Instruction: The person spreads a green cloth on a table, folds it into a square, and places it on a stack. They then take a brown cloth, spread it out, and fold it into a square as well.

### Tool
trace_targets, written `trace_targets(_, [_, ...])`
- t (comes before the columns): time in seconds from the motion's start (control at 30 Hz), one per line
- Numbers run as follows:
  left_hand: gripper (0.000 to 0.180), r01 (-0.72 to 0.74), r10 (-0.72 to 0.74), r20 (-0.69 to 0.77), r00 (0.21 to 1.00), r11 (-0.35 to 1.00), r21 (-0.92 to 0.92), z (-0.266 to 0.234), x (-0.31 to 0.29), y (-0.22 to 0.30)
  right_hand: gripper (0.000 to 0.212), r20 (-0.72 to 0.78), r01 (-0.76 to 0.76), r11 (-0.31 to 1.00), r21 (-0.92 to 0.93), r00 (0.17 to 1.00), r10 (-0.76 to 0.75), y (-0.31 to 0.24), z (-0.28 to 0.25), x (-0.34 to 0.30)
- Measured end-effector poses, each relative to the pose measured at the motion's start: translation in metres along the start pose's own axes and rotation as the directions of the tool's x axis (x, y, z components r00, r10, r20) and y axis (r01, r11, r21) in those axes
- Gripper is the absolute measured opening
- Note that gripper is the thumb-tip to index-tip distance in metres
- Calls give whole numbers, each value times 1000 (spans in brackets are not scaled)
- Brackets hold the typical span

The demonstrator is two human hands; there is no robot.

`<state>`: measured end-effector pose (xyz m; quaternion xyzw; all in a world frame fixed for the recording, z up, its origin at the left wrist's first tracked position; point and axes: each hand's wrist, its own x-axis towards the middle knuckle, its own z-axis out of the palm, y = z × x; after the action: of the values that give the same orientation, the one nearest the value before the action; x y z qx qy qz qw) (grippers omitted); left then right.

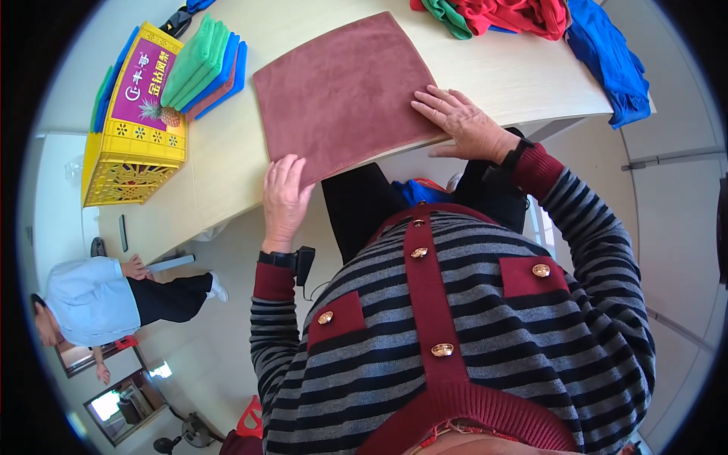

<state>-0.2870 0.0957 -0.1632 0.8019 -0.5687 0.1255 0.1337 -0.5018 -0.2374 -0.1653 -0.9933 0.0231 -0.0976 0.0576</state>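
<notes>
A reddish-brown towel (341, 91) lies spread flat on the pale table, its near edge along the table's front. My left hand (285, 189) rests at the towel's near left corner, fingers stretched out over the edge. On the near right corner lies my right hand (459, 121), palm down with its fingers spread across the cloth. Neither hand grips anything that I can see. Left of the towel, a stack of folded green, blue and brown towels (205, 68) leans by a yellow crate.
The yellow plastic crate (140, 163) stands at the table's left edge. Crumpled red cloths (516, 17) and a blue cloth (607, 64) lie at the far right, the blue one hanging over the edge. A person in a white top (95, 299) is off to the left.
</notes>
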Motion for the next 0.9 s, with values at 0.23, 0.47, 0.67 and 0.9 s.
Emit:
trace_targets(0.23, [24, 52, -74, -133, 988, 985, -163, -8, -12, -22, 65, -58, 50, 997, 54, 997, -47, -4, 6, -9])
trace_targets(0.47, [16, 122, -168, -116, 979, 937, -326, -50, -8, -16, 41, -156, 108, 991, 78, 983, -95, -9, 0, -10])
trace_targets(0.67, [10, 226, -270, -7, 963, 822, -522, -73, 0, -26, 37, 175, -125, 898, 422, 983, 55, -4, -43, 10])
trace_targets(0.9, [7, 282, -341, 38, 939, 703, -652, -63, 15, -45, 53, 142, 45, 977, 208, 987, -76, -46, -45, 14])
